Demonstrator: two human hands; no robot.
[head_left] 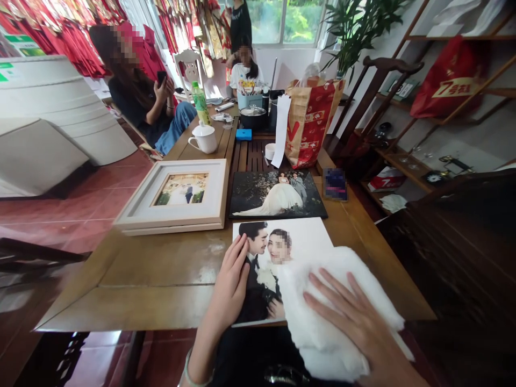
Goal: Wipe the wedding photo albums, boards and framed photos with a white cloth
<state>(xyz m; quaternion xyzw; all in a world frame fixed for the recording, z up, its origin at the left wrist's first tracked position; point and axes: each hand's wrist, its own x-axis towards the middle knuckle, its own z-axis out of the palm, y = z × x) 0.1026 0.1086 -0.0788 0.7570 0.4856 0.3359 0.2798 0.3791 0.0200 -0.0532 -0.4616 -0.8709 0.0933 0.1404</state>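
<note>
A large photo print point(258, 279) of a couple lies flat at the front edge of the wooden table. Along its left side rests my left hand point(234, 274), fingers stretched out and close together. My right hand point(346, 306) lies flat with spread fingers on a folded white towel point(334, 344), pressing it over the print's right part, which it hides. Just behind is a dark wedding photo panel point(278, 196). A white picture frame point(173, 199) with a small wedding photo inside lies to the left.
On the table point(157, 285) stand a lidded white mug point(203, 138), a green bottle point(200, 102), a red-and-brown paper bag point(312, 123) and a small blue box point(244, 134). A phone point(335, 184) lies at the right edge. Several people are around the far side.
</note>
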